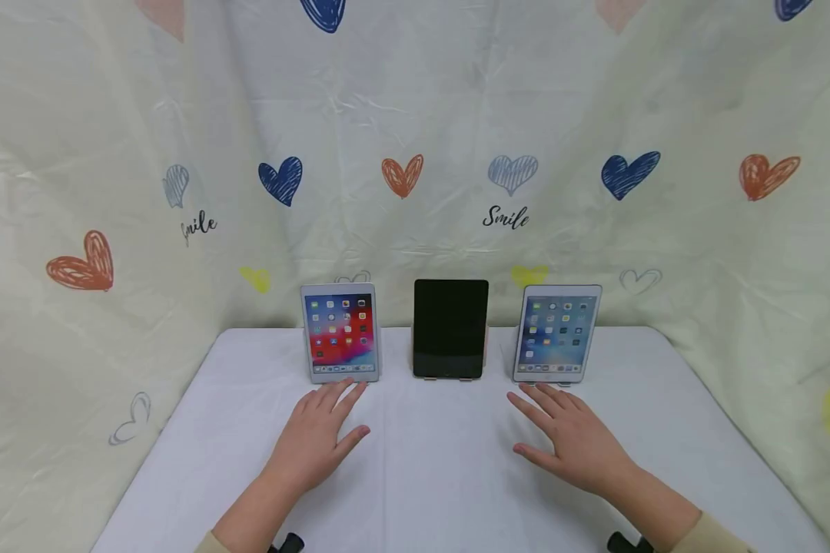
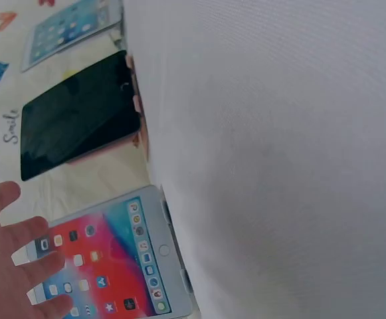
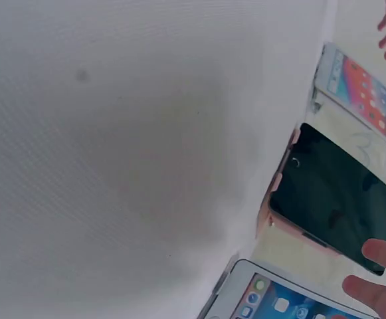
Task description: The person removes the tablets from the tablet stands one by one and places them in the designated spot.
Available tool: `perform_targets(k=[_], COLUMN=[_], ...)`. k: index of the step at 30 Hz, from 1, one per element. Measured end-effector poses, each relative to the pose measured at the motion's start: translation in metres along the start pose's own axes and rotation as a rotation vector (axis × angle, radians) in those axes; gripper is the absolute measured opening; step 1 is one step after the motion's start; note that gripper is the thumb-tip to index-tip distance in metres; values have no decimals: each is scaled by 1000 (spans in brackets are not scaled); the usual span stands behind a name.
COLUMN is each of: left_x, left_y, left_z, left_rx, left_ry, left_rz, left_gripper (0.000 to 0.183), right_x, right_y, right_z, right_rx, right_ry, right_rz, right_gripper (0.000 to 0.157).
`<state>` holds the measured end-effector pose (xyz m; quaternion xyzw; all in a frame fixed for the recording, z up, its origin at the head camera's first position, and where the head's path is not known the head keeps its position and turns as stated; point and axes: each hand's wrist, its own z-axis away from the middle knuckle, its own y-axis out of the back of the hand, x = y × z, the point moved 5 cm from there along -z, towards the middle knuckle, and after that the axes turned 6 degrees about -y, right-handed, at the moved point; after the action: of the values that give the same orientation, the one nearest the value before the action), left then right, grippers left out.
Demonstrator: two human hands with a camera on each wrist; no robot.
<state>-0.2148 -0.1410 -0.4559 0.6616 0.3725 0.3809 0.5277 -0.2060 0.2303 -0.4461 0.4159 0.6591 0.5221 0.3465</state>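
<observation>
Three tablets stand upright in a row at the back of the table. On the left is a white-framed tablet [image 1: 341, 334] with a lit red and blue home screen. A tablet with a dark screen [image 1: 450, 329] leans on a pink stand in the middle. The right tablet [image 1: 557, 334], also white-framed, shows a blue home screen. My left hand [image 1: 316, 438] hovers palm down before the left tablet, fingers spread, fingertips overlapping its lower edge in the head view. My right hand [image 1: 576, 442] hovers likewise before the right tablet, fingers spread and holding nothing.
A white cloth covers the table [image 1: 432, 476]. Close behind the tablets hangs a pale curtain [image 1: 449, 100] printed with hearts and the word Smile. Black straps or mounts [image 1: 292, 543] show near both wrists at the bottom edge.
</observation>
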Motion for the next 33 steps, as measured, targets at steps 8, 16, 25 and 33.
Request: perform_targets(k=[8,16,25,33], left_x=[-2,-7,-19,-29], left_y=[6,8,9,14], left_z=[0,0,2,1], left_rx=[34,50,75,112], left_ry=[13,36,77,88], left_rz=[17,18,33,64], left_gripper=[74,71,72,72], right_x=[-4,-12,-26,-38], right_y=[1,-9,-13,-11], right_z=[-11,-19,-29,-40], right_rx=[-12,-32,-68,-52], right_ry=[-8,-5,-14,1], right_rz=[-48,-76,-98,-114], right_gripper=[71,70,69,67])
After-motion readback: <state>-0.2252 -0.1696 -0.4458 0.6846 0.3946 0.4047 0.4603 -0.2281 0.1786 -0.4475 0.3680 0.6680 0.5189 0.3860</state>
